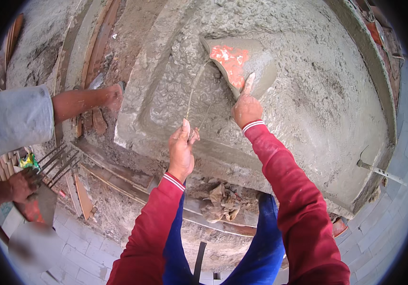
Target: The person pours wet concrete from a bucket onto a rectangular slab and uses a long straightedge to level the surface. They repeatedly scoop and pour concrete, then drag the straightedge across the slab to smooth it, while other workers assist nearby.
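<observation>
From where I stand, the right hand (247,110) is clamped on the near edge of an orange scoop (236,64), its index finger laid along the grey-smeared face. The scoop lies tilted on wet cement (318,118), ahead of both hands. The left hand (181,153) pinches a thin cord (194,88) that runs up to the scoop's left side. Off to the left, a co-worker's hand (24,185) is beside some dark rods (57,164).
</observation>
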`<state>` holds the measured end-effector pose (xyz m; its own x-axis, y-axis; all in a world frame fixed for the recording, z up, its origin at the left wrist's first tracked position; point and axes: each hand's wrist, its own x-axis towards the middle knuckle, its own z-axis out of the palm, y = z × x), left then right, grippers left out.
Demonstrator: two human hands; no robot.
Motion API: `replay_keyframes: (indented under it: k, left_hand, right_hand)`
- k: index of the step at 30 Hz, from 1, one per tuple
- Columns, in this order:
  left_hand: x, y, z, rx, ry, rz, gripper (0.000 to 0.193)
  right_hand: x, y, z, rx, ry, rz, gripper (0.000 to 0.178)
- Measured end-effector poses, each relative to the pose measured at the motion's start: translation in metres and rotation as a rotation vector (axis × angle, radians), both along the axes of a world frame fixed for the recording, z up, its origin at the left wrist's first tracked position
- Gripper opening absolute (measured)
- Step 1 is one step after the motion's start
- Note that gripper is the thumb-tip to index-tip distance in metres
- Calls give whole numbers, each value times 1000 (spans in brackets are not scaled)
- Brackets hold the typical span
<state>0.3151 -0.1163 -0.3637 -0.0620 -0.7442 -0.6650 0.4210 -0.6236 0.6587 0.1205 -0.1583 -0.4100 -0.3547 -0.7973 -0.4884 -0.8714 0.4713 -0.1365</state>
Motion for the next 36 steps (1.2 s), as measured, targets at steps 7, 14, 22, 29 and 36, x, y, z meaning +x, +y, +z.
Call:
replay_keyframes:
  k: [7, 14, 22, 29, 36]
  left_hand:
    - [-25, -14, 179, -265, -781, -744, 49]
    - [-28, -1, 316, -408, -969, -1024, 44]
    - [78, 19, 456, -291, -910, -695, 29]
    - [198, 36, 510, -272, -1349, -527, 31]
    - [298, 124, 468, -508, -2341, -103, 23]
  right_hand:
    - [18, 89, 31, -52, -356, -184, 96]
    - [-33, 196, 83, 228, -1249, -950, 66]
    - [92, 208, 231, 180, -1267, -834, 45]
    - [206, 156, 297, 91, -1643, -115, 74]
    - [198, 160, 262, 575, -1369, -376, 68]
